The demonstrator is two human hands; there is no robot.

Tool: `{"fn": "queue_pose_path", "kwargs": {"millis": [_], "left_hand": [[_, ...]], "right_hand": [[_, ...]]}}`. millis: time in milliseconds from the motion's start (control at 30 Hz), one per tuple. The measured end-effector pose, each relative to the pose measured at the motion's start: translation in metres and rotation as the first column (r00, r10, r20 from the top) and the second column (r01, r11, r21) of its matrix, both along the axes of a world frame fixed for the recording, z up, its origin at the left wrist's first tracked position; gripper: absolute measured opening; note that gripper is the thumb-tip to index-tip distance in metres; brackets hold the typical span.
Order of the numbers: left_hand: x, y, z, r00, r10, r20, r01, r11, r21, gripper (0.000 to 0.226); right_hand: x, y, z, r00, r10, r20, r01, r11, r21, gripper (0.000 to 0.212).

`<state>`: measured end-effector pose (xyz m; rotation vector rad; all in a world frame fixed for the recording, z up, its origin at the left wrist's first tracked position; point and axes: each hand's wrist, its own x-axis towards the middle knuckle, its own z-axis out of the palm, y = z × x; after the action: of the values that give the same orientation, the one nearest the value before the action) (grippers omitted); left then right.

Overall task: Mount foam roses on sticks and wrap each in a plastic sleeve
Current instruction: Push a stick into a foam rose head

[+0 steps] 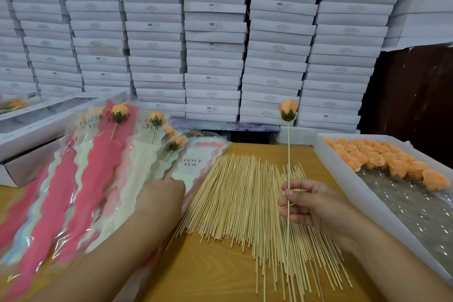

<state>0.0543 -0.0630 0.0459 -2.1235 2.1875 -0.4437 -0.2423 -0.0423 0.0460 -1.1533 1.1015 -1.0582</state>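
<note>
My right hand [316,206] pinches a thin wooden stick [288,154] held upright, with an orange foam rose [288,110] mounted on its top. My left hand [163,193] reaches left, its fingers curled on the edge of a stack of plastic sleeves [193,164] printed "LOVE YOU". A heap of loose sticks [245,203] lies on the wooden table between my hands. To the left lie several wrapped roses [98,162] in pink and white sleeves.
A white tray [343,179] at the right holds several loose orange foam roses [382,159] on bubble wrap. An open white box [29,130] stands at the far left. Stacked white boxes [213,44] form a wall behind the table.
</note>
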Motion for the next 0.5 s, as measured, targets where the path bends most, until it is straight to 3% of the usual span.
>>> {"fn": "queue_pose_path", "kwargs": {"millis": [500], "left_hand": [[-0.010, 0.026, 0.018, 0.997, 0.044, 0.065, -0.046, 0.998, 0.033, 0.035]], "right_hand": [[-0.002, 0.000, 0.001, 1.000, -0.002, -0.015, 0.002, 1.000, -0.015, 0.015]]}}
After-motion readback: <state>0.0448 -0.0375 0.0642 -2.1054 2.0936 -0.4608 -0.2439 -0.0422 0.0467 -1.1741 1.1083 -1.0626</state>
